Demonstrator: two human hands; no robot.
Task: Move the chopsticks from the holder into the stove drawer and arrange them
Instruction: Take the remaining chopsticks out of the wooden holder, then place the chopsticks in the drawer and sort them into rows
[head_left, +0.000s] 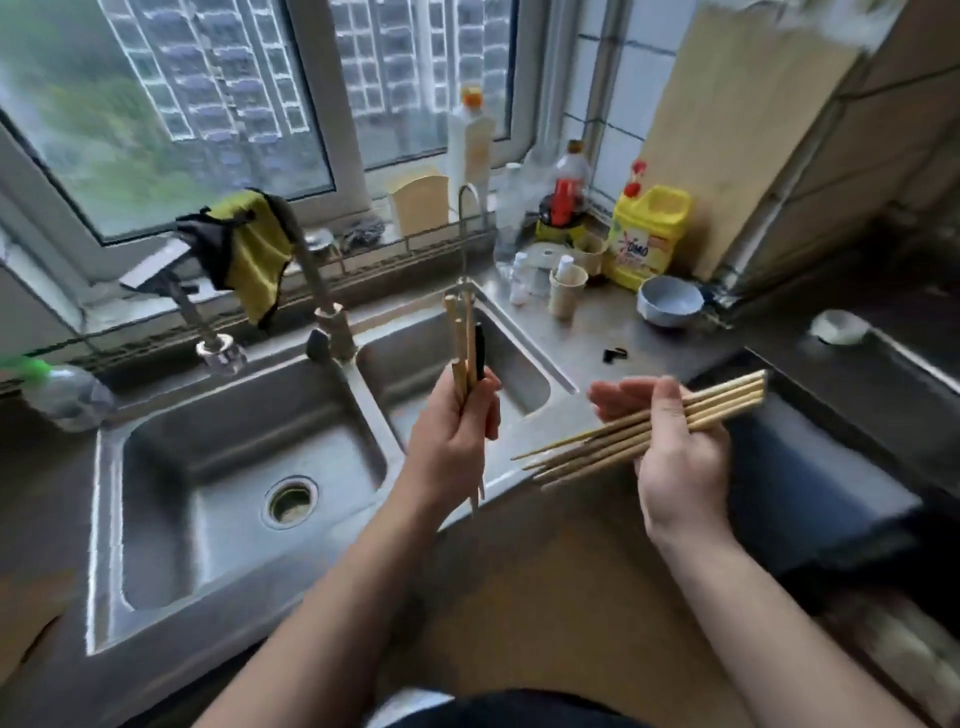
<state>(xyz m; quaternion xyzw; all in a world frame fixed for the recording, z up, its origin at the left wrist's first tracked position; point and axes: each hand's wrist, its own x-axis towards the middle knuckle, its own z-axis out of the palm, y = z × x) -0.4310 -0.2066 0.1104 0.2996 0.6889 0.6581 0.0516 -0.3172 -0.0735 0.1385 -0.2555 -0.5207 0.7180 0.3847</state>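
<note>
A: Left hand (457, 431)?
B: Being clamped round an upright bundle of chopsticks (464, 338), with thick ends being pointed to 12 o'clock and tips to 6. One black stick is being gripped in with the pale ones.
A: Right hand (670, 457)?
B: At 3 o'clock of the left, well apart from it. A flat row of chopsticks (727, 399) is being pinned across the palm by the thumb, with the fingers being held nearly straight underneath. Thick ends are being pointed to 2 o'clock, tips to 8.
A: Where is all this being held?
B: In the air, over the front edge of the sink (234, 519). The upright bundle is being seen against the small basin. The big basin with the drain is being seen at 8 o'clock of it.
A: Rest?
B: A yellow jug (649, 236) and a pale bowl (670, 301) are being seen on the counter at 1 o'clock of the hands. A yellow cloth (260, 254) is being hung on the tap (317, 280) at 11 o'clock.
</note>
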